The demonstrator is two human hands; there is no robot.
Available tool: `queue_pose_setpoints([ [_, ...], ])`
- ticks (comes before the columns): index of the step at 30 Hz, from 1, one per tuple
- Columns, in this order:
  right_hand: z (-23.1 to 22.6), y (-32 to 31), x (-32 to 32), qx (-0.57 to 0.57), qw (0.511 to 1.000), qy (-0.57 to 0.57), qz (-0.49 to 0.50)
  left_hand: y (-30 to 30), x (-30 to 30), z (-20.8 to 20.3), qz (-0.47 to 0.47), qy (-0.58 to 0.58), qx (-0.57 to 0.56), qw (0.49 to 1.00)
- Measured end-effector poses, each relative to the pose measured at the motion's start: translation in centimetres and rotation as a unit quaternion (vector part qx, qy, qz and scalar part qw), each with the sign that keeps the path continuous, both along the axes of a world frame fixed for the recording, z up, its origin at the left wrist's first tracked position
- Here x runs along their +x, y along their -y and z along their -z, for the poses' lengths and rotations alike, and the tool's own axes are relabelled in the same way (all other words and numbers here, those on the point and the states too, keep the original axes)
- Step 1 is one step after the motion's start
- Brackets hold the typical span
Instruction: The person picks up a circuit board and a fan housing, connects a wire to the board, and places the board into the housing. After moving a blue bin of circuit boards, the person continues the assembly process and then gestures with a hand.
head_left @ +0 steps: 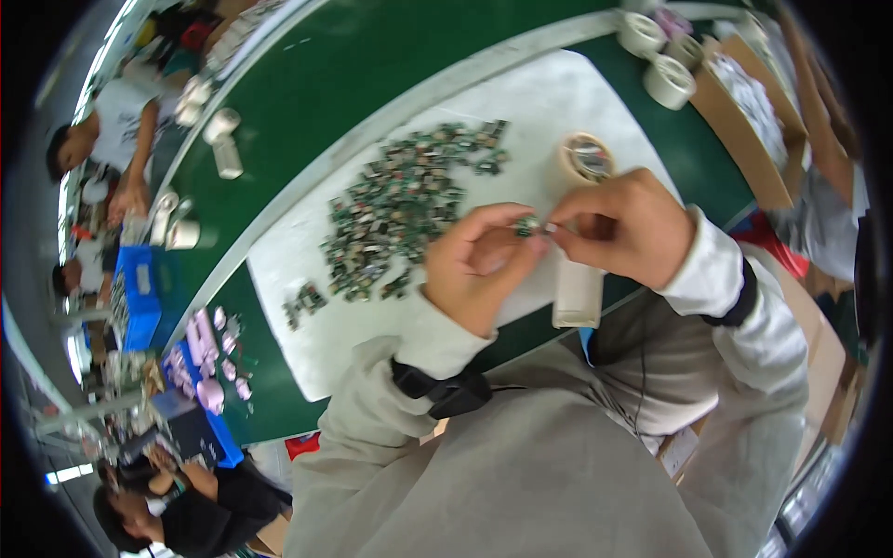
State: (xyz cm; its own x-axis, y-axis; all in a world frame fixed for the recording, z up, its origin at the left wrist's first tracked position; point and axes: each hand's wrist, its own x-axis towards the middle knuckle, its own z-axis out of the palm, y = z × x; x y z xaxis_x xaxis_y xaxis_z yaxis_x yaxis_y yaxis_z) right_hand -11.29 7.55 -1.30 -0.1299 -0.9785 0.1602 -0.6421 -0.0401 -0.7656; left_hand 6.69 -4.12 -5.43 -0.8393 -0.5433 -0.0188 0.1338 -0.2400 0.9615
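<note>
My left hand (473,272) is closed, pinching a small green circuit board (526,226) between thumb and forefinger. Facing it, my right hand (642,228) is closed too, its thumb and forefinger gripping a tiny whitish piece (550,229) at the board's edge. That piece is too small to name. Both hands hover over a white sheet (321,358) on the green table. To the left of them, a heap of small green circuit boards (381,209) spreads across the sheet. Partly behind my right hand is a roll of tape (586,156), with a pale tape dispenser (577,296) just below the hand.
Cream tape rolls (668,82) and an open cardboard box (749,121) with white contents stand at the far right. A pale rail (409,98) curves behind the sheet. On the left are pink parts (205,344), a blue bin (139,293) and co-workers.
</note>
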Motion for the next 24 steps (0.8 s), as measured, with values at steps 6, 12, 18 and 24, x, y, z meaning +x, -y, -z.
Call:
queue_pose_setpoints([
  [6, -0.8, -0.5, 0.7, 0.051, 0.998, 0.013, 0.036, -0.6, -0.1, -0.5, -0.023, 0.015, -0.304, 0.952],
  [12, -0.6, 0.1, 1.3, 0.061, 0.997, -0.007, 0.047, -0.8, 0.2, 0.0, -0.058, 0.050, -0.279, 0.957],
  [18, 0.5, 0.4, 1.6, -0.018, 0.996, -0.080, 0.018, -0.4, 0.3, 1.0, -0.040, 0.043, -0.143, 0.988],
  [24, 0.5, 0.3, 1.8, -0.082, 0.985, -0.150, 0.012, -0.2, 0.2, 0.6, -0.015, 0.018, 0.028, 0.999],
])
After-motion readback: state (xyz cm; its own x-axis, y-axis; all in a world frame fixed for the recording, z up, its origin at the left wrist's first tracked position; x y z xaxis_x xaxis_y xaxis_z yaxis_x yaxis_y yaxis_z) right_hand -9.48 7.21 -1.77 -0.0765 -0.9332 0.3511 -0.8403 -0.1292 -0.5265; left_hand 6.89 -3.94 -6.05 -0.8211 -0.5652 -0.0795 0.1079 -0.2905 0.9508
